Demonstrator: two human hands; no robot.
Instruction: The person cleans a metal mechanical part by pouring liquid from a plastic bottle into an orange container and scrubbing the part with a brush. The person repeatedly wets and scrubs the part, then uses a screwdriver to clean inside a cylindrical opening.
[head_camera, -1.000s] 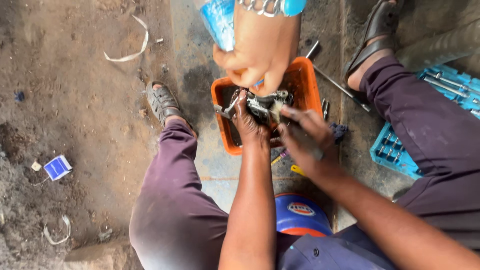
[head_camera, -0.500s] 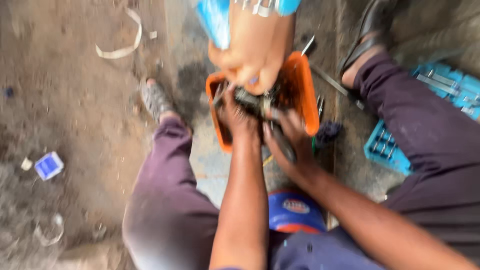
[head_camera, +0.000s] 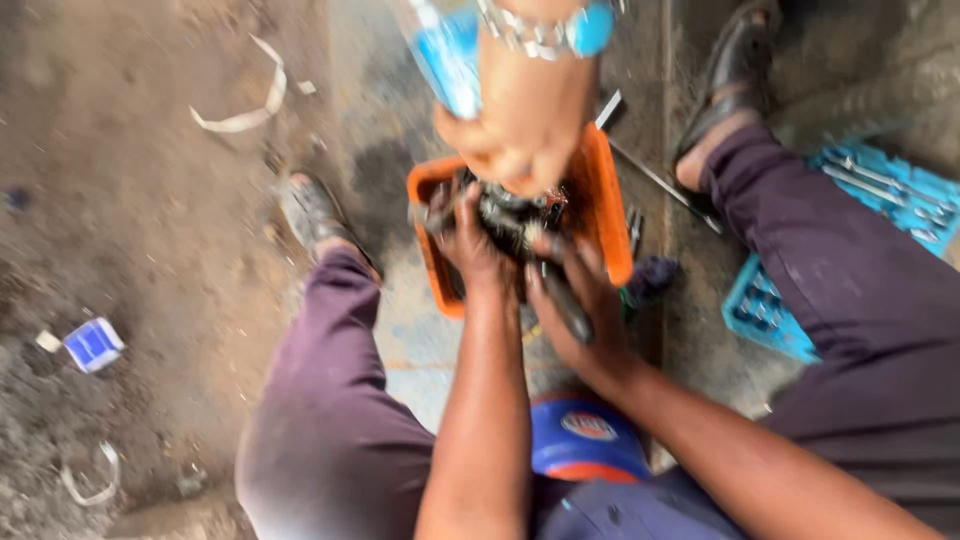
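Observation:
Over an orange plastic tray (head_camera: 604, 215) on the ground, my left hand (head_camera: 470, 243) grips a greasy metal engine part (head_camera: 512, 218). My right hand (head_camera: 573, 290) holds a dark brush-like tool against that part. Another person's hand (head_camera: 522, 120), wearing a metal bracelet and a blue watch, reaches down from above onto the same part and holds a blue plastic bottle (head_camera: 448, 55). The frame is blurred, so finger detail is unclear.
A blue tool case (head_camera: 775, 300) with sockets and wrenches lies at the right. A long metal rod (head_camera: 650, 172) lies behind the tray. A blue and orange container (head_camera: 588, 436) stands between my legs. A small blue box (head_camera: 92, 344) and white strips litter the dirt at left.
The view has shifted slightly and blurred. My hands keep working the part over the tray, and the other person's hand has stayed pressed on it from above.

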